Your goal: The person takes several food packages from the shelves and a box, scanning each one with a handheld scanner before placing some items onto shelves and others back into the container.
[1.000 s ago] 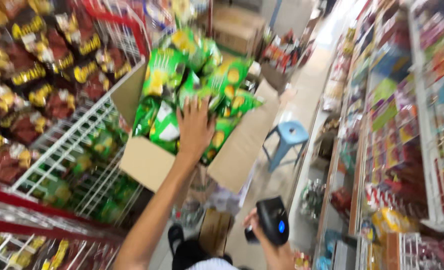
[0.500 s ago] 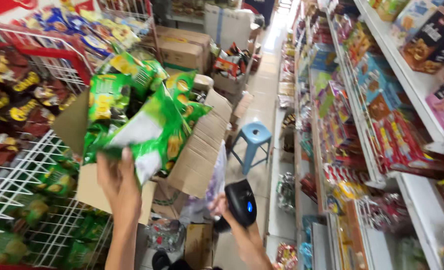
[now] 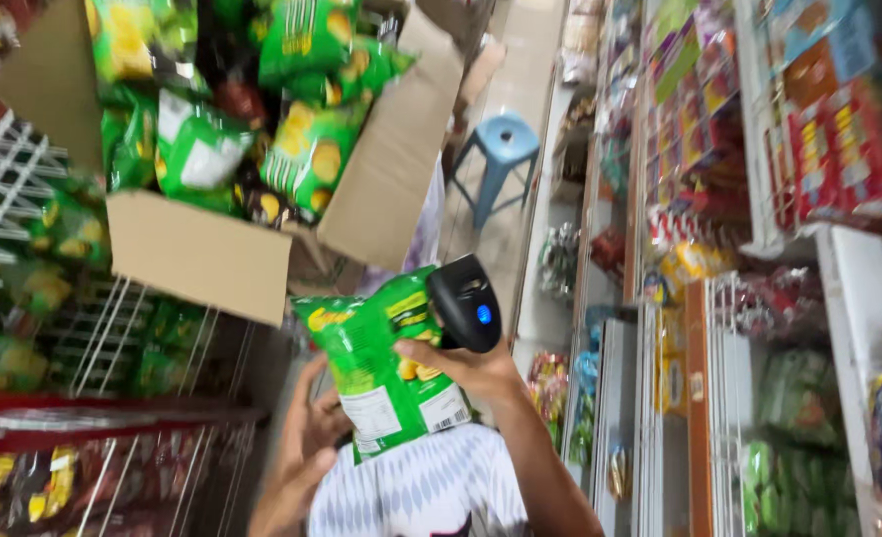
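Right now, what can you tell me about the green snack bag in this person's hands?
The green snack bag is a glossy, puffed foil pouch with yellow chip pictures and white label panels near its bottom edge. It is sealed and tilted, its printed back facing the camera. The left hand supports it from below, while the right hand, gripping a black handheld scanner, touches its right edge. It hangs below the open cardboard box.

Shiny foil, dull card

The green snack bag [image 3: 381,363] is glossy plastic film; the scanner [image 3: 464,301] smooth black plastic; the box [image 3: 197,254] matt brown cardboard.
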